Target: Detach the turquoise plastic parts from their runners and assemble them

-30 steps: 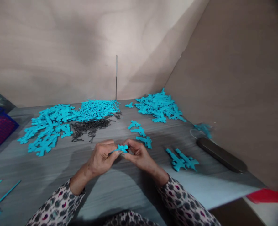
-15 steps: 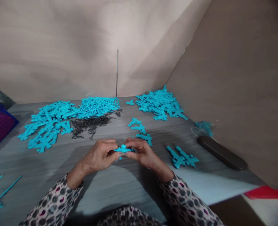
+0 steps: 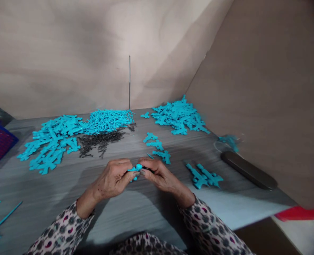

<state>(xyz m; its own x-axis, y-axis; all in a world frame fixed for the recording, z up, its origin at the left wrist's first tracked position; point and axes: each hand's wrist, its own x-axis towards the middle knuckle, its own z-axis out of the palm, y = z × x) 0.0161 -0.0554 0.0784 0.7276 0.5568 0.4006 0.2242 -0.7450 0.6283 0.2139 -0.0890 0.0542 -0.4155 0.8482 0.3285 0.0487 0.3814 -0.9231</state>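
Between my fingertips, at the middle of the grey table, is a small turquoise plastic piece [image 3: 135, 170]. My left hand [image 3: 114, 179] pinches its left side, and my right hand [image 3: 158, 173] grips it from the right, thumbs close together. A dark bit shows by the right fingers; its shape is hard to make out. Just beyond my right hand lie a few flat turquoise pieces [image 3: 155, 144]. Two longer turquoise pieces [image 3: 206, 176] rest side by side to the right of that hand.
Turquoise piles stand at the left [image 3: 54, 140] and back right [image 3: 179, 115], with thin turquoise sticks [image 3: 107, 120] and small dark parts [image 3: 101, 140] between. A thin upright rod [image 3: 129, 83], blue basket [image 3: 0, 143], and dark oblong object [image 3: 248, 170] are also in view.
The piece between my hands has turned slightly and my right fingers have shifted on it. The whole view has moved a little, so the table's items appear slightly farther left.
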